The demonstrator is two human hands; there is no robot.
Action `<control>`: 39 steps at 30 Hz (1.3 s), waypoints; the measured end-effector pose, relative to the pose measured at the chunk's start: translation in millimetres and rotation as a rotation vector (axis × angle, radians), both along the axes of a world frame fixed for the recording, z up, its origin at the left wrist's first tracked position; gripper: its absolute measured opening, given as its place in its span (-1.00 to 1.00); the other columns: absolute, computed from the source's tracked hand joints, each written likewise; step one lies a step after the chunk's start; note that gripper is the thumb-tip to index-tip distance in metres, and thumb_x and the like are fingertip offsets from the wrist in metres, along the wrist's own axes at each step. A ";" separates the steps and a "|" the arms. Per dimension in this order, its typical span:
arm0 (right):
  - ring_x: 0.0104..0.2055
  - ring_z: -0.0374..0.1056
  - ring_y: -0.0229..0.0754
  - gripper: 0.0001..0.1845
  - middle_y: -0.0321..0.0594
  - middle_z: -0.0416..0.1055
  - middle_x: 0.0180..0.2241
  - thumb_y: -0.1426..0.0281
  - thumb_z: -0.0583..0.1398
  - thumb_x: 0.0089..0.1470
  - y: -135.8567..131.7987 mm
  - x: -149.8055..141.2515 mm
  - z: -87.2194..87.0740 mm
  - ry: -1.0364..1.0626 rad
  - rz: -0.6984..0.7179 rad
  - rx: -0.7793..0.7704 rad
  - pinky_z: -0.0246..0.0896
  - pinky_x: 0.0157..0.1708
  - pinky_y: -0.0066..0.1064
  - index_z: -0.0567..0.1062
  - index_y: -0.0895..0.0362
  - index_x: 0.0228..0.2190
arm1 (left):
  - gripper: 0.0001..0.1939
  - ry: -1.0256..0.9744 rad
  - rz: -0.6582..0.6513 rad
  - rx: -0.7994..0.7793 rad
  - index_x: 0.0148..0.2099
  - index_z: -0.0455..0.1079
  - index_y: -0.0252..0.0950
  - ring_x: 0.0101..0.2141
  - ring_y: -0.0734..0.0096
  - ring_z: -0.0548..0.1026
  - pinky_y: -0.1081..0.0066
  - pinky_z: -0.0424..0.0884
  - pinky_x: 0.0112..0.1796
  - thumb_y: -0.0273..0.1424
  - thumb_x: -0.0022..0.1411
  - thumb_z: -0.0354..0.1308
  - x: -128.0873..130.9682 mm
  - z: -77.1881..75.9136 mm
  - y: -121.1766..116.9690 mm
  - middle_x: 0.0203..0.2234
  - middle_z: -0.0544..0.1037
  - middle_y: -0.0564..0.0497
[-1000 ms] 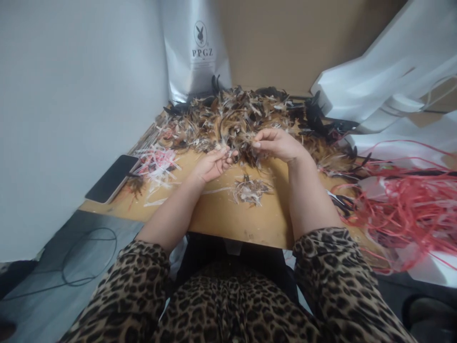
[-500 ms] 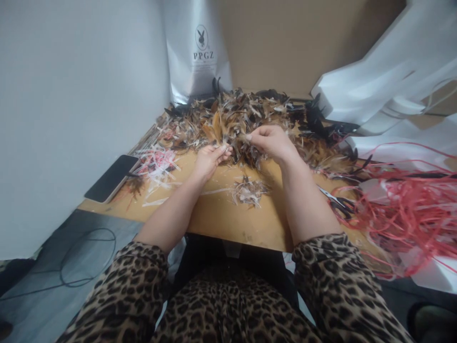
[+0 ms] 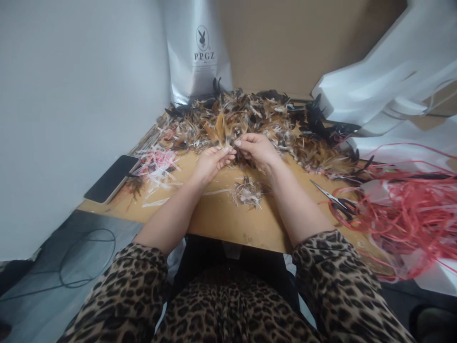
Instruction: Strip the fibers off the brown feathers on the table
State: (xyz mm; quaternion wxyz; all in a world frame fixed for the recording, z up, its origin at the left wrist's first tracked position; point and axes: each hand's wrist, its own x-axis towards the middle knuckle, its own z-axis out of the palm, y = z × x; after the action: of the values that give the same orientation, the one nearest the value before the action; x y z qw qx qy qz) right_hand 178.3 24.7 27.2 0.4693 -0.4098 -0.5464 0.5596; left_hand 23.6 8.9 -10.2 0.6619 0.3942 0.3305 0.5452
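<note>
Orange-brown feathers (image 3: 221, 127) stand up from the fingertips of my left hand (image 3: 213, 162), which is closed on their lower ends. Close beside it, my right hand (image 3: 257, 148) is pinched, its fingertips almost touching those of the left. Whatever lies between the right fingertips is too small to make out. Behind both hands spreads a heap of brown, black and whitish feathers (image 3: 264, 107). A small clump of feather scraps (image 3: 247, 193) rests on the brown tabletop (image 3: 228, 219), nearer to me than the hands.
A dark phone (image 3: 112, 178) lies at the table's left edge, by pink and white strips (image 3: 159, 162). Scissors (image 3: 333, 196) lie on the right, beside tangled red strands (image 3: 417, 209). A silvery bag (image 3: 200, 62) stands behind the heap, white plastic (image 3: 385, 66) at right.
My right hand has moved left and slightly nearer to me, up to the left hand's fingertips. My left hand has barely shifted, still holding the feathers. More of the scissors now shows.
</note>
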 end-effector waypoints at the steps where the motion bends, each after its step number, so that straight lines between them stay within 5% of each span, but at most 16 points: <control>1: -0.69 -0.03 -0.45 -0.60 -0.46 0.16 -0.76 0.19 0.39 -0.34 -0.1 0.2 0.3 -0.017 -0.005 0.028 -0.21 -0.68 -0.53 0.35 0.17 -0.61 | -0.84 -0.008 -0.020 -0.033 -0.35 0.49 -0.42 -0.51 0.63 0.51 0.63 0.38 -0.46 -0.41 0.05 0.30 -0.4 -0.2 0.0 -0.44 0.61 -0.07; 12: -0.58 0.08 -0.39 -0.73 -0.37 0.27 -0.65 0.24 0.29 -0.19 3.3 0.7 -2.7 -0.261 -0.046 0.246 -0.02 -0.54 -0.48 0.40 0.18 -0.60 | -0.86 0.032 -0.070 -0.135 -0.40 0.44 -0.45 -0.59 0.67 0.46 0.67 0.35 -0.52 -0.45 0.06 0.30 1.8 4.2 -4.3 -0.54 0.57 -0.04; 28: -0.61 0.07 -0.41 -0.66 -0.38 0.28 -0.67 0.21 0.33 -0.23 -2.4 2.9 3.1 -0.259 0.081 0.172 -0.08 -0.58 -0.50 0.37 0.19 -0.64 | -0.68 0.291 0.011 0.143 -0.42 0.49 -0.42 -0.54 0.49 0.51 0.52 0.39 -0.48 -0.23 -0.07 0.35 2.7 -7.2 -0.3 -0.49 0.60 -0.11; 39: -0.54 0.15 -0.34 -0.64 -0.36 0.26 -0.64 0.19 0.33 -0.24 -1.0 -7.8 -5.1 -0.218 -0.071 0.333 0.06 -0.50 -0.47 0.33 0.16 -0.68 | -0.79 0.173 0.041 0.098 -0.49 0.46 -0.42 -0.59 0.61 0.44 0.56 0.36 -0.48 -0.34 0.00 0.31 3.0 -10.2 2.3 -0.56 0.56 -0.05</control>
State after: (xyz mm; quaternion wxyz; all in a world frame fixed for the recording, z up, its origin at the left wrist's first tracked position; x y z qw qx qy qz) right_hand 170.5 23.6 22.1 0.4882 -0.4038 -0.6643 0.3967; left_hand 26.6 11.2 -20.4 0.5994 0.4650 0.3674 0.5381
